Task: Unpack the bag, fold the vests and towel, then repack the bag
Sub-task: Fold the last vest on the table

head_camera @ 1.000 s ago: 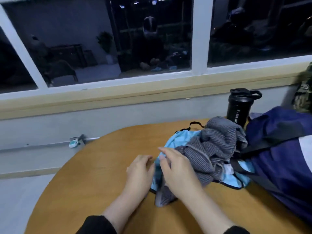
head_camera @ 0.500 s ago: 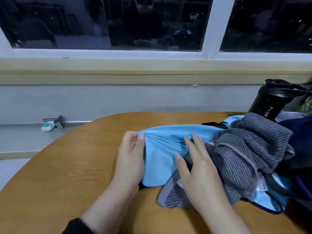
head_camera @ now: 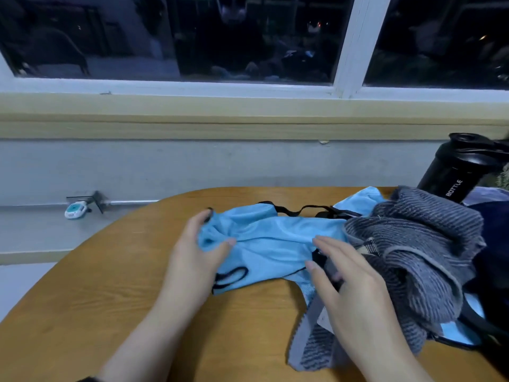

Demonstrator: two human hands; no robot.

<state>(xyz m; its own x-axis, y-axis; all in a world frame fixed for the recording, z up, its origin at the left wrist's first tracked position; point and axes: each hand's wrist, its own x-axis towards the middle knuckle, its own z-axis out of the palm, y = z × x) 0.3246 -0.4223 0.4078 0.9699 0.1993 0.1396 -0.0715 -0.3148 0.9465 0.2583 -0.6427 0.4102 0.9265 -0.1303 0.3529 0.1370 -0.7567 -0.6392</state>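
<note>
A light blue vest (head_camera: 264, 244) with black trim lies crumpled on the round wooden table (head_camera: 110, 299). My left hand (head_camera: 197, 255) grips its left end, thumb on top of the cloth. My right hand (head_camera: 349, 288) lies with straight fingers over the vest's right part and the edge of a grey striped towel (head_camera: 418, 249). The towel is heaped to the right, partly covering more blue cloth (head_camera: 454, 332). The dark navy bag (head_camera: 493, 244) sits at the far right, mostly out of frame.
A black bottle (head_camera: 454, 172) stands behind the towel at the right. A wall and window sill (head_camera: 220, 117) run along the back. A small white and teal object (head_camera: 73, 211) sits on a rail to the left, off the table.
The vest has been drawn out leftward and spread wider across the table. My left hand has moved left with it. My right hand stays on the cloth beside the towel.
</note>
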